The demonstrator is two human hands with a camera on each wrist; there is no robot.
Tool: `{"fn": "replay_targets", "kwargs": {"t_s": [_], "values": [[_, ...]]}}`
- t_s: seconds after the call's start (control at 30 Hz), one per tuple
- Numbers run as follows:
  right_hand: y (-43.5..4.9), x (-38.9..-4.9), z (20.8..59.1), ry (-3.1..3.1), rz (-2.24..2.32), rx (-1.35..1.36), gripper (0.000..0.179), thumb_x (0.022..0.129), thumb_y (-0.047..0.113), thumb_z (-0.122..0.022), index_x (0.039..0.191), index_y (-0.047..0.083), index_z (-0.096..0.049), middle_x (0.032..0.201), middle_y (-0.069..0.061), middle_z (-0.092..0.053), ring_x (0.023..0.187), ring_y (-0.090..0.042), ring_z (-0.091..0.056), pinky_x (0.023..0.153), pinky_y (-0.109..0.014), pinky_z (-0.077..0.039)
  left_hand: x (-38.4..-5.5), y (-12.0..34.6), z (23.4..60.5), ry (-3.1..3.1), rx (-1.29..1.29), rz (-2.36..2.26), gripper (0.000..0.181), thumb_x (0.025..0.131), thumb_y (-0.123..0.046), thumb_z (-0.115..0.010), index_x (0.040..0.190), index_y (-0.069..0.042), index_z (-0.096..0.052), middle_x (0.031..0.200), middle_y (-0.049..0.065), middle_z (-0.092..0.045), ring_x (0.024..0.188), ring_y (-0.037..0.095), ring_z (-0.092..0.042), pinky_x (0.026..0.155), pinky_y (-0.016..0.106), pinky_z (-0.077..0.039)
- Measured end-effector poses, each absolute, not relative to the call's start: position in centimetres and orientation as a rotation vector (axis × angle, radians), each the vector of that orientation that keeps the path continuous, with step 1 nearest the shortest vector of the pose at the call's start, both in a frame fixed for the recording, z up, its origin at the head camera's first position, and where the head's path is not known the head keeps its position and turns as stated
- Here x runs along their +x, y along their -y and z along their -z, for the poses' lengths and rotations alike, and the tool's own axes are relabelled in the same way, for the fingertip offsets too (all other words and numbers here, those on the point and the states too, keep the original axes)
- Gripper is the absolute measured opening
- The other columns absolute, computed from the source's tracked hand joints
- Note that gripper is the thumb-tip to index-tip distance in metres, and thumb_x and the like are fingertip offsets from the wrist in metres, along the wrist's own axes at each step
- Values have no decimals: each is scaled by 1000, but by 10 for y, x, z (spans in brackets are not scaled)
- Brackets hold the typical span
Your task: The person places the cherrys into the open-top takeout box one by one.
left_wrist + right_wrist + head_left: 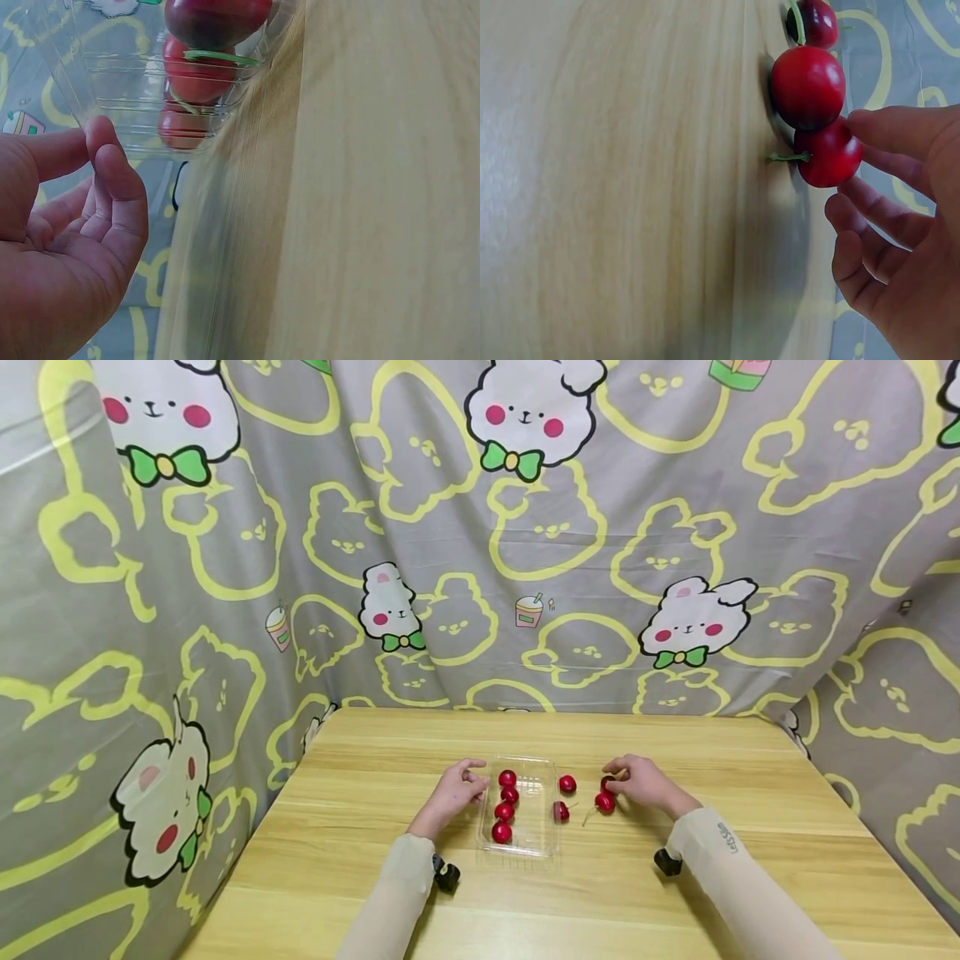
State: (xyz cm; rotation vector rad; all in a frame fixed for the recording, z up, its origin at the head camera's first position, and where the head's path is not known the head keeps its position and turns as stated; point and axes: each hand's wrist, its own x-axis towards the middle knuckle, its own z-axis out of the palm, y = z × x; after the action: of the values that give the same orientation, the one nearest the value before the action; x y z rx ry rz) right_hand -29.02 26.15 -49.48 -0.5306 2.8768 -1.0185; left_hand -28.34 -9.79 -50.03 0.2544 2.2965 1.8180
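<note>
A clear plastic box [536, 828] sits on the table with several red cherries [504, 812] in a row along its left side. My left hand [459, 787] is at the box's left edge; in the left wrist view its thumb and fingertips pinch the rim. Right of the box, my right hand [639, 781] holds a cherry [829, 157] with a short green stem between thumb and fingers. Another cherry [808, 86] lies right against it, its stem pointing away. Two more cherries lie between the box and that pair, a rounder one [567, 784] and a darker one [561, 812].
The light wooden table [600, 902] reaches back to a grey curtain [450, 543] printed with yellow outlines and white bunnies. Black wrist cameras hang under both sleeves, the left one [447, 875] close to the box's near left corner.
</note>
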Motion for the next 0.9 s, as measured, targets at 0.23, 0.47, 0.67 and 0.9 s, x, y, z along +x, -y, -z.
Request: {"fn": "replay_targets", "kwargs": {"t_s": [0.23, 0.47, 0.67, 0.9], "values": [[-262, -292, 501, -2852, 1033, -545, 27, 82, 5, -69, 107, -5, -66, 97, -11, -63, 79, -17, -58, 69, -32, -49, -283, 99, 501, -2286, 266, -1819, 43, 93, -7, -59, 131, 6, -46, 83, 10, -57, 65, 14, -58, 64, 27, -54], [-261, -291, 504, -2827, 1035, -508, 36, 78, 6, -73, 111, -4, -64, 96, -9, -64, 81, -19, -58, 73, -36, -51, -282, 99, 499, -2284, 264, -1816, 42, 93, -8, -59, 131, 6, -47, 83, 9, -57, 66, 14, -58, 64, 26, -53], [-261, -289, 505, -2824, 1038, -510, 38, 79, 4, -73, 114, -5, -62, 99, -11, -64, 84, -20, -58, 75, -37, -50, -283, 98, 500, -2300, 261, -1804, 40, 93, -7, -59, 130, 5, -48, 83, 9, -57, 66, 14, -58, 64, 28, -54], [-264, -291, 503, -2835, 1086, -461, 41, 80, 9, -72, 118, -4, -61, 103, -13, -62, 86, -22, -59, 77, -38, -51, -284, 98, 500, -2310, 248, -1800, 39, 93, -6, -59, 130, 3, -49, 83, 9, -56, 66, 14, -58, 64, 30, -54]]}}
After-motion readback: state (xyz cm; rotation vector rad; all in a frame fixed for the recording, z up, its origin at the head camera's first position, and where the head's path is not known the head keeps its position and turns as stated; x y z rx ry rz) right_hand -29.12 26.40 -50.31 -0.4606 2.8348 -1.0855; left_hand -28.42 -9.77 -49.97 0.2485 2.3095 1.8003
